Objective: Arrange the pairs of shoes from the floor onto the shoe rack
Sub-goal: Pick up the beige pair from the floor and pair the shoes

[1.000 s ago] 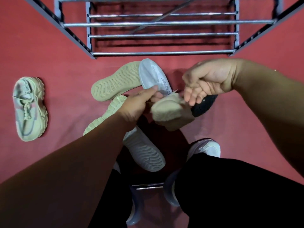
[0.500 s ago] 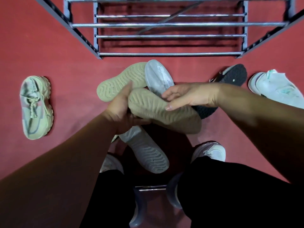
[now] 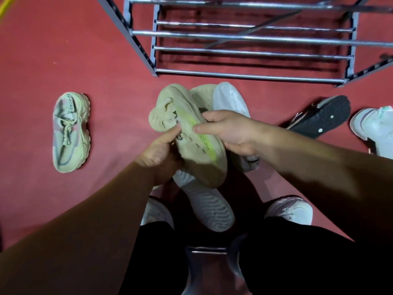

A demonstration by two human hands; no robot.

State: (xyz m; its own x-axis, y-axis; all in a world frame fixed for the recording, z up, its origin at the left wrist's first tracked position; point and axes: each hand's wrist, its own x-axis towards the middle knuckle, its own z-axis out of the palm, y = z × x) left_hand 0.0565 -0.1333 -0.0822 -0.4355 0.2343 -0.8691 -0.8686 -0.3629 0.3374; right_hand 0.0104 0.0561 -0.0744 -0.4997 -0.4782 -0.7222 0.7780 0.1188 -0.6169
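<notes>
A beige knit sneaker (image 3: 191, 133) with a yellow-green stripe is held above the floor, upper side facing me. My left hand (image 3: 161, 152) grips its near left side and my right hand (image 3: 229, 130) holds its right side, fingers curled round it. Under it lie a second beige sneaker (image 3: 202, 90), sole up, and two white sneakers: one (image 3: 231, 99) partly hidden by my right hand, one (image 3: 208, 203) sole up near my feet. The metal shoe rack (image 3: 251, 37) stands just beyond, its bars bare.
On the red floor a beige chunky sneaker (image 3: 71, 130) lies at the left. A black sandal (image 3: 321, 116), sole up, and a white sneaker (image 3: 374, 128) lie at the right. My own feet in white shoes (image 3: 289, 209) and a stool's frame (image 3: 206, 250) are below.
The held beige sneaker has been turned over from sole up to upper side up. My right hand moved from resting on its sole to holding its right side.
</notes>
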